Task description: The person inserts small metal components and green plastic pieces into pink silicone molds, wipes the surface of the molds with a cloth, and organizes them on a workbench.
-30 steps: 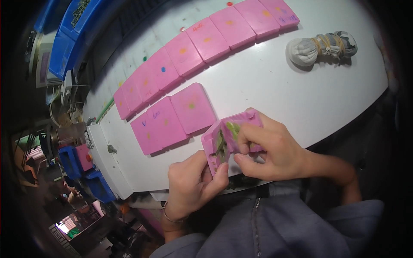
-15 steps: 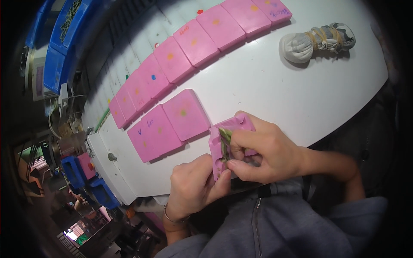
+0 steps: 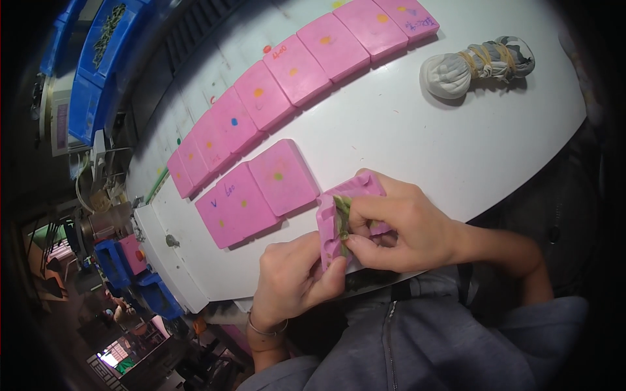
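My left hand [image 3: 287, 277] is closed around the near end of a pink rubber mould [image 3: 328, 225], its thumb pressed on the near edge. The mould is spread apart, and notches show along its inner face. Inside the gap sits a thin green piece [image 3: 342, 204], partly covered by my fingers. My right hand [image 3: 411, 225] reaches into the gap, with thumb and index finger pinched on the green piece. Its other fingers curl behind, by the mould's far flap. Just left of the mould lie several flat pink moulds [image 3: 283, 176] in a short row.
A long curved row of pink mould blocks [image 3: 297, 70] with coloured dots crosses the white table [image 3: 391, 137]. At the far right lies a grey-and-white cloth bundle [image 3: 479, 68] tied with rubber bands. Blue bins [image 3: 91, 85], one with small green pieces, stand at the upper left.
My right thumb and index finger have moved slightly away from me along the gap in the mould. The left hand keeps its hold, and the view has shifted a little.
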A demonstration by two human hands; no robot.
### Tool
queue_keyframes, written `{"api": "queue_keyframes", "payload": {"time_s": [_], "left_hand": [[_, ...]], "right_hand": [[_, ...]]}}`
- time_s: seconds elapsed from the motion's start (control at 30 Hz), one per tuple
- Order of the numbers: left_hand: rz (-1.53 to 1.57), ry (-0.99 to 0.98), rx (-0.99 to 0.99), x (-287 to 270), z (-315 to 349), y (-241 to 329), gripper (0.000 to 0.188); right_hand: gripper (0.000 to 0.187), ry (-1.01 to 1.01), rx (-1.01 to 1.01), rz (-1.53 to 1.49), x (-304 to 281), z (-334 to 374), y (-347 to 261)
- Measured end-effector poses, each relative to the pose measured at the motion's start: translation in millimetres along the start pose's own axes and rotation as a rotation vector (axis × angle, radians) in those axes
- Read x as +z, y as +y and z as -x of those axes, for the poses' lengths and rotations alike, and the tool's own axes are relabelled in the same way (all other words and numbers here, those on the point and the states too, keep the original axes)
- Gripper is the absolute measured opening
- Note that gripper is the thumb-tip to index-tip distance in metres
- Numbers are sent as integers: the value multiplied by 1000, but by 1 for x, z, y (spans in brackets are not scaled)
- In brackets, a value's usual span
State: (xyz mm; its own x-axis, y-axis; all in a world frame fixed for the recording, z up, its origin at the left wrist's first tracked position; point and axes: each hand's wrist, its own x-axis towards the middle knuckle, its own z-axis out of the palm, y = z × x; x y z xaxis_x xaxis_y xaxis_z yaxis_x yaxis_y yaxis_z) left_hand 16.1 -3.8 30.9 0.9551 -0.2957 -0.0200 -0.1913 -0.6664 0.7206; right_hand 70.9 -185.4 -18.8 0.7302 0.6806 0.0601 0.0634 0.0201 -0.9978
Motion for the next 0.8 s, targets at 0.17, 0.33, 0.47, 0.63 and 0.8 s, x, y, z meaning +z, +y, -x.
{"api": "queue_keyframes", "payload": {"time_s": [0.17, 0.33, 0.47, 0.63, 0.8], "left_hand": [[23, 5, -31, 1, 2, -3, 17], [74, 69, -70, 1, 6, -4, 17], [63, 71, -60, 1, 5, -3, 17], [37, 119, -53, 4, 10, -6, 15], [52, 314, -163, 12, 17, -7, 21]], "right_hand": [[17, 118, -86, 56, 7, -1, 5], [24, 135, -112, 96, 8, -2, 3], [25, 140, -66, 83, 9, 0, 2], [23, 146, -96, 131, 8, -2, 1], [14, 153, -3, 94, 6, 3, -7]]}}
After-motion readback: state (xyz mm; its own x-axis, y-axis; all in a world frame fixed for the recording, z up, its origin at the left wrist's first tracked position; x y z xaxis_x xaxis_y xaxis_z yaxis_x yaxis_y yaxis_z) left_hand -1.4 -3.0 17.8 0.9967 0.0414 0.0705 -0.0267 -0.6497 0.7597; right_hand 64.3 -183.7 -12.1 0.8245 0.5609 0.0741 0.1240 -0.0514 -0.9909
